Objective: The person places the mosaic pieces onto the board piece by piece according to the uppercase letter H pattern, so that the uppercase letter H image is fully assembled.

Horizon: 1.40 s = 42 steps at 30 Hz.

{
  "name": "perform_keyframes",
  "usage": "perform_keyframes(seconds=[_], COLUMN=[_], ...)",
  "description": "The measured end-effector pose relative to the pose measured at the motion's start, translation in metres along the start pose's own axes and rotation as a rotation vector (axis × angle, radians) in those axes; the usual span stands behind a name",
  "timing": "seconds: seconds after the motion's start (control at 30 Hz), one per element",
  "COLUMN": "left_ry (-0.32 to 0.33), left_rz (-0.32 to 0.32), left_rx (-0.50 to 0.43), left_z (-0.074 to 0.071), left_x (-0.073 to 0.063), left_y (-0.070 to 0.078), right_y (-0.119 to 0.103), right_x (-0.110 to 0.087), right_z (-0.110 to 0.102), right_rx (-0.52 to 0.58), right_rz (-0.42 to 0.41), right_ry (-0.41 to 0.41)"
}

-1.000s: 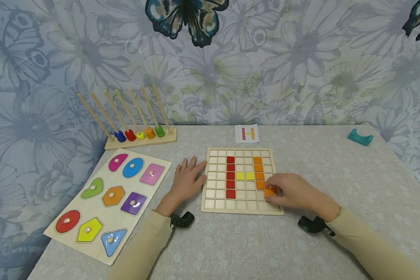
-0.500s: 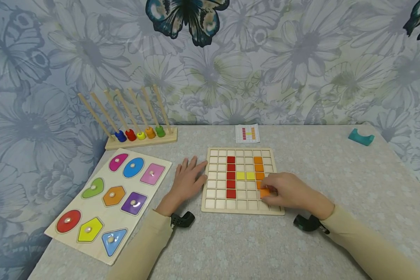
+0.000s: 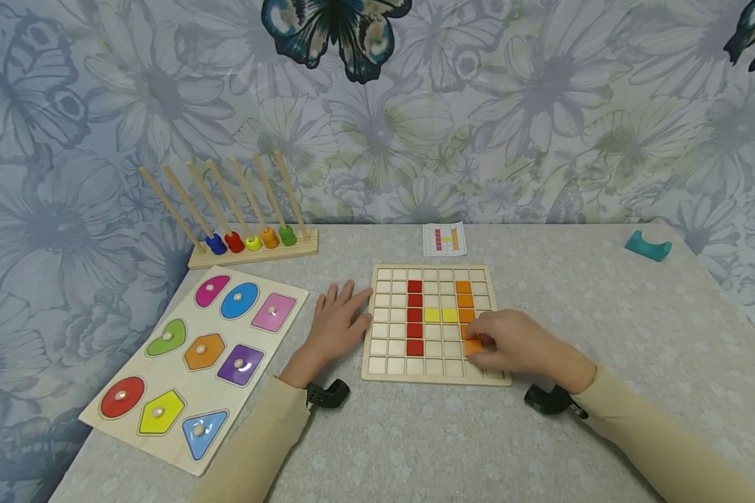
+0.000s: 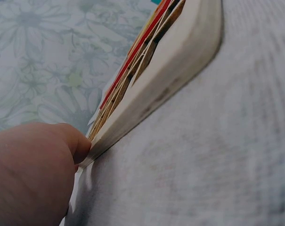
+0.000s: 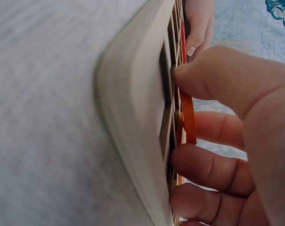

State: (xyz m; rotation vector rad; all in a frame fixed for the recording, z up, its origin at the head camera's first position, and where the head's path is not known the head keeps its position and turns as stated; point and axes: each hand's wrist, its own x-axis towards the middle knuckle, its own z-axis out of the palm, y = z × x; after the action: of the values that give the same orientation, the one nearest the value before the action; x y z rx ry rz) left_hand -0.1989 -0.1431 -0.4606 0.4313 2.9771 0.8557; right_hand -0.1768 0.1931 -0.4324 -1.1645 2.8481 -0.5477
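In the head view a wooden grid board [image 3: 437, 377] lies flat, holding a red column of tiles [image 3: 414, 316], two yellow tiles [image 3: 440, 316] and an orange column [image 3: 464, 299]. My right hand [image 3: 516, 342] pinches an orange square tile [image 3: 472, 347] at the lower end of the orange column. The right wrist view shows that orange tile [image 5: 189, 117] slightly tilted between thumb and fingers, close over the grid. My left hand [image 3: 336, 323] lies with fingers spread at the board's left edge. Its thumb [image 4: 78, 143] touches the board's side in the left wrist view.
A shape puzzle board [image 3: 223, 335] with knobbed pieces lies left. Behind it stands a wooden peg rack [image 3: 258, 257] with coloured beads. A small pattern card [image 3: 444, 239] lies beyond the grid, and a teal curved piece [image 3: 648, 246] sits at back right.
My right hand has moved a little left with the orange tile, from beside the orange column to its lower end. The left hand has stayed in place.
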Motion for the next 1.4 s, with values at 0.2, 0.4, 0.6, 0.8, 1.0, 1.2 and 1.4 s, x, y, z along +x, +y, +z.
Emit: perform_keyframes(seconds=[0.2,0.4,0.6,0.8,1.0,1.2,1.4], left_ry=[0.000,-0.001,-0.003,0.003,0.002,-0.010,-0.016], left_rz=[0.000,0.000,0.000,0.007,0.005,0.006,-0.005], left_rx=[0.012,0.015,0.015,0.005,0.007,0.005,0.014], left_z=[0.0008,0.0002,-0.0001,0.0007,0.0001,-0.0002,-0.0018], left_x=[-0.0001,-0.0007,-0.0014,-0.0012,-0.0012,0.0001,0.0000], left_y=[-0.0002,-0.0016,-0.0031,-0.0046,-0.0041,-0.0038,-0.0044], right_y=[-0.0021,-0.0029,-0.0032,-0.0026,-0.0029,-0.0017,0.0020], right_x=[-0.0011,-0.0006,0.0001,0.0001,-0.0001,-0.0019,-0.0039], right_z=[0.0005,0.0013,0.0023,0.0031,0.0033,0.0017,-0.0054], right_rx=[0.017,0.020,0.027,0.032,0.038,0.025,0.034], right_rz=[0.014,0.024,0.016,0.014,0.017,0.020,0.074], right_ry=[-0.015,-0.023,-0.017,-0.013,-0.011,0.008,0.017])
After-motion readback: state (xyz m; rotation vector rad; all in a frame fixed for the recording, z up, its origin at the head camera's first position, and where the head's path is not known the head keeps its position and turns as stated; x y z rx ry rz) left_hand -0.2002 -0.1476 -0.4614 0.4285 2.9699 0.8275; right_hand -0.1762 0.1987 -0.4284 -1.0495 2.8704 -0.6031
